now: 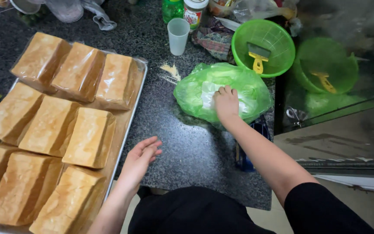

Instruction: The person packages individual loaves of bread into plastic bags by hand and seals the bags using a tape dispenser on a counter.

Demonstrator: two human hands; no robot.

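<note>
Pressing down on the green plastic bag (221,89), my right hand (226,103) lies flat with its fingers curled onto a pale patch inside it; it grips nothing that I can see. The bag sits on the dark speckled desk (187,143), near its right edge. My left hand (142,156) hovers open and empty, palm turned inward, just beside the metal tray (128,125) of wrapped bread loaves (89,136), which fills the left side of the desk. Behind the bag stands a green colander (278,56) with a yellow-handled scraper (258,58) in it, almost touching the bag. A white plastic cup (178,35) stands further back, with a green bottle (172,9) and a jar (194,12) behind it. Some pale crumbs (171,71) lie between cup and bag.
</note>
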